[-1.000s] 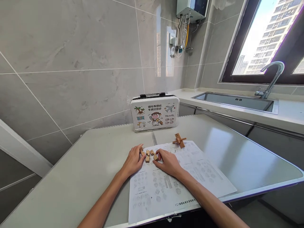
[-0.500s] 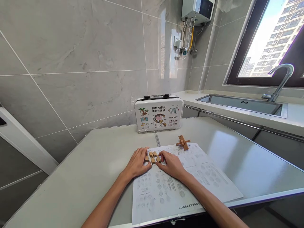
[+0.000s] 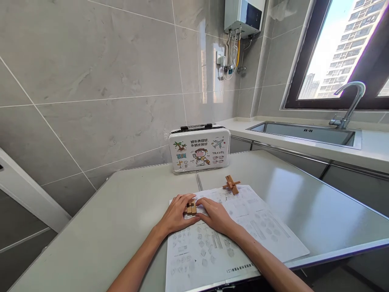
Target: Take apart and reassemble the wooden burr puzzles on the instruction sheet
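Several small wooden puzzle pieces (image 3: 191, 207) sit pressed together in a tight cluster on a printed sheet (image 3: 209, 247). From the left, my left hand (image 3: 178, 213) curls round them, thumb along the near side and fingers along the far side. My right hand (image 3: 215, 215) closes in from the right, with its fingertips and thumb at the cluster's right edge. The two thumbs nearly meet in front of the pieces. My fingers cover part of the cluster. Beyond the right hand, an assembled wooden cross-shaped puzzle (image 3: 231, 185) lies on the sheet's far edge.
A white carry case (image 3: 199, 149) with cartoon prints stands upright at the back of the pale table (image 3: 121, 227). To the right are a counter with a sink (image 3: 300, 134) and a faucet (image 3: 349, 103). A tiled wall rises behind.
The wooden pieces, earlier spread with gaps, are now pushed together. My right hand has moved left toward my left hand. The camera view has shifted slightly.
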{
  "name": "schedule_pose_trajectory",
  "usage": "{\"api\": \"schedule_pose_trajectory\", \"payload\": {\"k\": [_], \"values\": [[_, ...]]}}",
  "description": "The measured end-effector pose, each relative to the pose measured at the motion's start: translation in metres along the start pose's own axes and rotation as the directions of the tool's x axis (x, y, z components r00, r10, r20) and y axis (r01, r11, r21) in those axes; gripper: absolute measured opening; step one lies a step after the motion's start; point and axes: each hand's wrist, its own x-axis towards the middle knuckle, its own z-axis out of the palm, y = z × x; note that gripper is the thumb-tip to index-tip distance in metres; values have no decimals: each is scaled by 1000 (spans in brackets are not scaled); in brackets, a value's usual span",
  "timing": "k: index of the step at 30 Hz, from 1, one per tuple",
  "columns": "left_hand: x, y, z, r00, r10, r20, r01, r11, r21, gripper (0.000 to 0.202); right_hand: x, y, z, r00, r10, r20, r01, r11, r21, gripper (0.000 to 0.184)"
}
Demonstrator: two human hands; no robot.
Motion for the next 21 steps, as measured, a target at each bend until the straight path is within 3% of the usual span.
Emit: {"api": "schedule_pose_trajectory", "payload": {"k": [6,11,15,18,21], "values": [[3,-4,2,1000,-18,0,18,1000,-3,52,-2,3,-1,996,-84,18,82,994,70,26],[5,-23,8,989,-103,-102,105,994,20,46,-1,4,-3,998,40,-46,-33,991,133,19],[5,-36,12,958,-200,-206,219,973,78,44,4,6,-5,977,176,-119,-147,964,223,13],[4,-41,14,943,-232,-239,264,958,112,41,7,10,-6,932,347,-107,-278,871,404,14],[4,-40,16,939,-196,-283,242,960,139,47,10,14,-8,870,493,-23,-348,646,679,27]]}}
